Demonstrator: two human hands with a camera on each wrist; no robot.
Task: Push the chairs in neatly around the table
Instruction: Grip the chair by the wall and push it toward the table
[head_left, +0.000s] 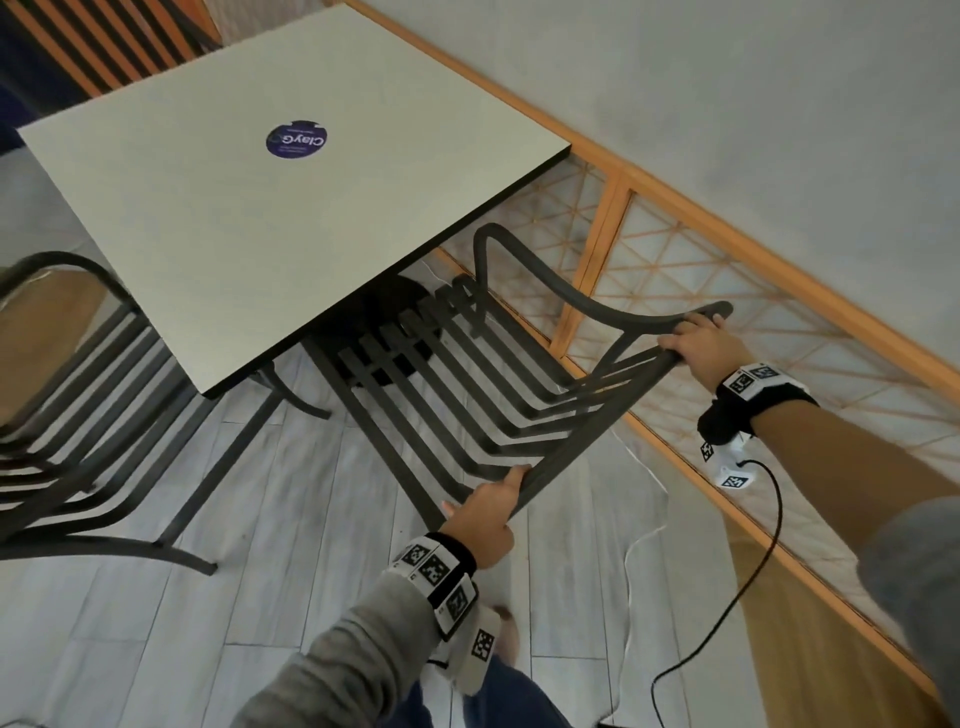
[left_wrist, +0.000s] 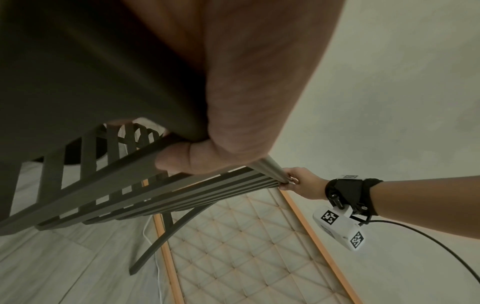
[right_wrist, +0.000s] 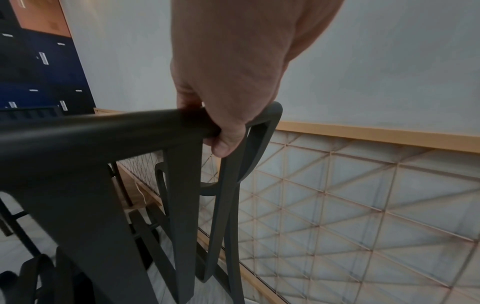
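- Head view: left hand (head_left: 485, 514) curls round one end of the top rail of the dark slatted chair (head_left: 467, 384); right hand (head_left: 693, 340) grips the other end, by the armrest. Both hands hold the chair, neither is free.
- Chair's seat runs forward from the hands; its front edge reaches under the near edge of the worktop (head_left: 291, 208), above the round pedestal base. Most of the seat is out in the open, so I judge this chair part-way in, with push left to do.
- Second chair (head_left: 78, 415) well off to the left of the left hand, seat mostly clear of the worktop; looks not yet pushed in. An orange-slatted chair back (head_left: 119, 41) shows far ahead, beyond the worktop; whether it is tucked in I cannot tell.
- Worktop pale, square, dark-edged, with a round blue sticker (head_left: 296, 140) on it. Floor of pale planks under the hands.
- Left wrist view: left-hand fingers (left_wrist: 179, 162) wrapped over the rail (left_wrist: 130, 170); right hand (left_wrist: 301, 183) on the far end of it. A chair leg stands just beside the wood-framed lattice panel (left_wrist: 246, 246).
- Right wrist view: right-hand thumb (right_wrist: 226, 144) hooked under the rail (right_wrist: 103, 131) where the armrest loop joins. Lattice panel close on the right of the hand, plain wall above; dark blue units far to the left.
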